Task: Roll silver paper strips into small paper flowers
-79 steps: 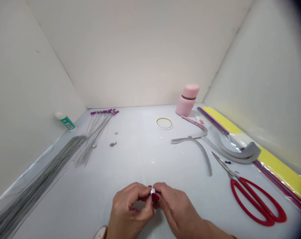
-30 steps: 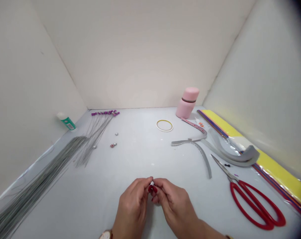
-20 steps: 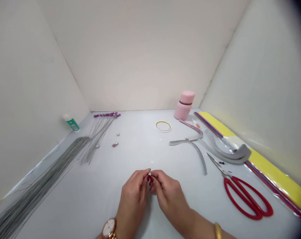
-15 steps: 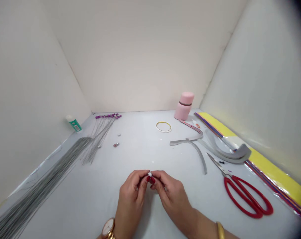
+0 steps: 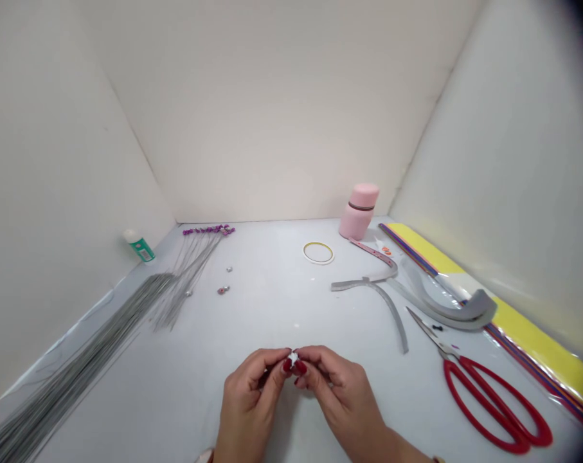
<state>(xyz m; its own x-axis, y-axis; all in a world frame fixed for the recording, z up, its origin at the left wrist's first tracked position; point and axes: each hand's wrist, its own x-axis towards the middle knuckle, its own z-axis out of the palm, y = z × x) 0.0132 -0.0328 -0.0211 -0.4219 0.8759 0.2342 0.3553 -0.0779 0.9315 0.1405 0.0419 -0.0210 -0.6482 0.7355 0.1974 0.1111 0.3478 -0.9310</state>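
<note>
Near the front edge of the white table, my left hand (image 5: 254,395) and my right hand (image 5: 342,392) meet fingertip to fingertip. Between their thumbs and index fingers they pinch a small white piece (image 5: 294,357), whose exact shape is mostly covered by the fingers. Red nails show on both thumbs. To the right of my right hand lie red-handled scissors (image 5: 493,402) with nearly shut blades, and grey curved strips (image 5: 394,315) are behind it. Small silvery pieces (image 5: 223,290) lie beyond my left hand.
Grey wires (image 5: 93,341) run along the left, near purple-tipped stems (image 5: 209,230) and a glue stick (image 5: 141,248). A tape ring (image 5: 319,253) and pink bottle (image 5: 358,212) stand farther back. Colored sheets (image 5: 513,315) line the right wall.
The view has shifted slightly, so the hands and table items appear a little lower. Both hands keep their pinch, and more of the white piece shows between the fingertips.
</note>
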